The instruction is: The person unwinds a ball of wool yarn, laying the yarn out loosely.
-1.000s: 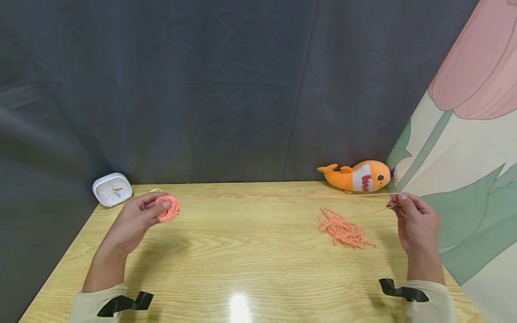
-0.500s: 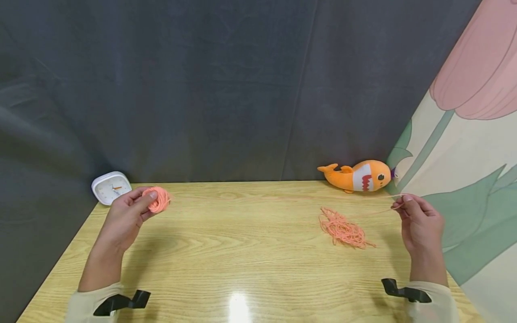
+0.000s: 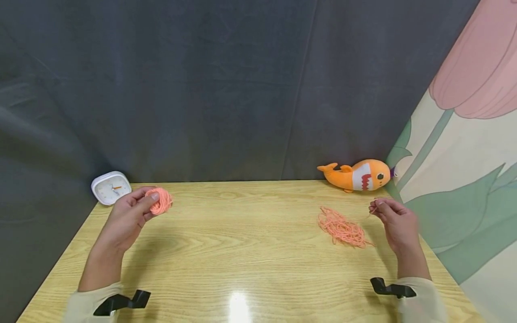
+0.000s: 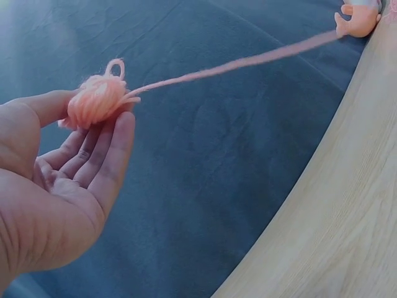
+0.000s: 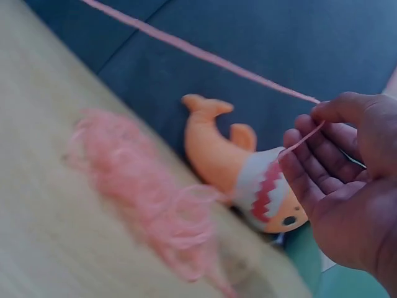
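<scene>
At the left of the head view, my left hand [image 3: 123,222] pinches a small wound ball of coral yarn [image 3: 162,201] between thumb and fingers, above the table. A small loop sticks up from the ball in the left wrist view, and a yarn strand [image 4: 248,61] runs off from it to the right. Over on the right, my right hand [image 3: 397,226] pinches that strand between thumb and forefinger. The strand's far part trails across the fingers in the right wrist view. Just left of this hand, a loose tangle of the same yarn [image 3: 342,228] lies on the table.
Behind the tangle, an orange plush shark [image 3: 355,176] lies at the table's back edge. A white clock [image 3: 111,188] stands at the back left, close to my left hand. A dark curtain [image 3: 202,98] and a flower-patterned wall [image 3: 468,179] border the wooden table [image 3: 242,251].
My left hand has shifted left and slightly up with the yarn ball. My right hand first went slightly right, then came back left, closer to the tangle, with the strand still pinched.
</scene>
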The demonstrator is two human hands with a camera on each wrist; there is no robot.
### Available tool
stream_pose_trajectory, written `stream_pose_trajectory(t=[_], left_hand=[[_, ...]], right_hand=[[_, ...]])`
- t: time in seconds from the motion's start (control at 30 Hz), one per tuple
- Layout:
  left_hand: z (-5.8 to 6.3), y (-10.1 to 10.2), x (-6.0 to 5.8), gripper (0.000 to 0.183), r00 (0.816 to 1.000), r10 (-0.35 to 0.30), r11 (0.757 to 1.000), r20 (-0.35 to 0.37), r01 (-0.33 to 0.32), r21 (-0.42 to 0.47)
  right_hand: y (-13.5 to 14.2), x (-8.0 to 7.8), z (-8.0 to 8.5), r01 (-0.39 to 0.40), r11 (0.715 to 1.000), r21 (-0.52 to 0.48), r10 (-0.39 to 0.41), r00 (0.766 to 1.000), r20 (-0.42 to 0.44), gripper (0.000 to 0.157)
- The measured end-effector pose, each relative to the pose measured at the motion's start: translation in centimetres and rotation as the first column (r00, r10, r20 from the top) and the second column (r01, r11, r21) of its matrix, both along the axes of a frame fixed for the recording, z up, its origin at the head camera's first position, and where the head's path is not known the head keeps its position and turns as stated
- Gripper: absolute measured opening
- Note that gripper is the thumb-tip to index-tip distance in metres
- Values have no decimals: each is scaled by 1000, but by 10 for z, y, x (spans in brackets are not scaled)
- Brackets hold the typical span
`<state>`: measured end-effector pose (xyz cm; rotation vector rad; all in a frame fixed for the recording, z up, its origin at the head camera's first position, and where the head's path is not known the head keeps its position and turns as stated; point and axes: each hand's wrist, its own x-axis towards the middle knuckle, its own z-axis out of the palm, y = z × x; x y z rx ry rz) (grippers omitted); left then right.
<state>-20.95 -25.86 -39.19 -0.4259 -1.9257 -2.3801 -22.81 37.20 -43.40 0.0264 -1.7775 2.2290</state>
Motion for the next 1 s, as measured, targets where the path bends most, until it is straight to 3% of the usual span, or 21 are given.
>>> stream_pose_trajectory(t=[0.17, 0.37, 0.57, 0.67, 0.8, 1.0], left_hand=[[1, 3, 1, 17, 1000, -10, 999, 16, 11, -41], [2, 6, 1, 14, 999, -37, 995, 20, 38, -91], [3, 7, 2, 14, 999, -50, 994, 5, 50, -96], [3, 7, 3, 15, 998, -59, 993, -6, 58, -102], [4, 7, 4, 16, 998, -67, 993, -12, 65, -103], [3, 9, 4, 18, 996, -86, 991, -10, 84, -106]], right_hand=[[-2, -8, -19, -53, 983, 174, 31, 991, 129, 14], [-9, -11, -26, -54, 945, 324, -17, 977, 213, 27], [-22, -6, -7, -23, 927, 374, -17, 994, 104, 19], [-39, -3, 7, -46, 944, 327, 41, 999, 22, 17], [-66, -3, 20, -119, 953, 279, 136, 990, -43, 19], [-110, -7, 22, -198, 945, 259, 225, 971, -82, 25]])
